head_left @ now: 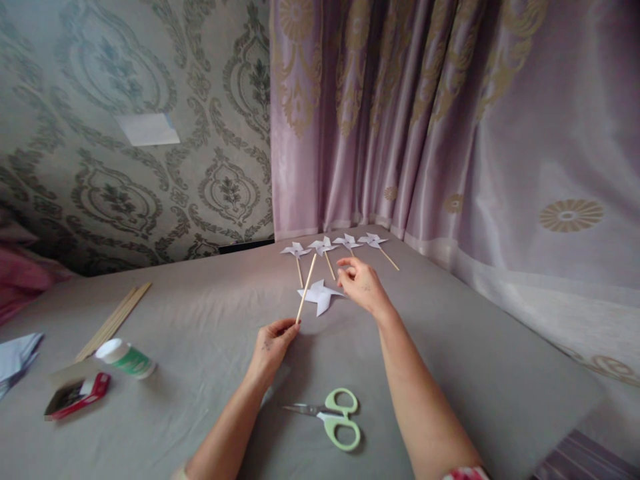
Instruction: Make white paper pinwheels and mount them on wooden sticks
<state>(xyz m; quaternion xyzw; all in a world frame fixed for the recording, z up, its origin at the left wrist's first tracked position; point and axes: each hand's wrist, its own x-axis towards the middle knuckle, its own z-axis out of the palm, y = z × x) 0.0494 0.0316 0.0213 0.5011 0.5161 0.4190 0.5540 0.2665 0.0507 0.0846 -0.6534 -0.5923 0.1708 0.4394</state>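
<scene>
My left hand (273,343) is closed on the lower end of a thin wooden stick (307,288), which slants upward and away. Behind the stick lies a loose white paper pinwheel head (320,298), partly crossed by it. My right hand (363,283) hovers at the right of that paper, fingers curved and apart, with nothing visible in them. Farther back, several finished paper pinwheels on sticks lie in a row, among them the leftmost pinwheel (296,251) and the rightmost pinwheel (373,241). My right hand hides part of one pinwheel's stick.
Green-handled scissors (343,420) lie between my forearms. To the left are a white-and-green glue bottle (127,359) on its side, a small red open box (80,397), a bundle of wooden sticks (115,320) and folded paper (17,357). Curtains (345,133) border the grey-covered surface (200,300).
</scene>
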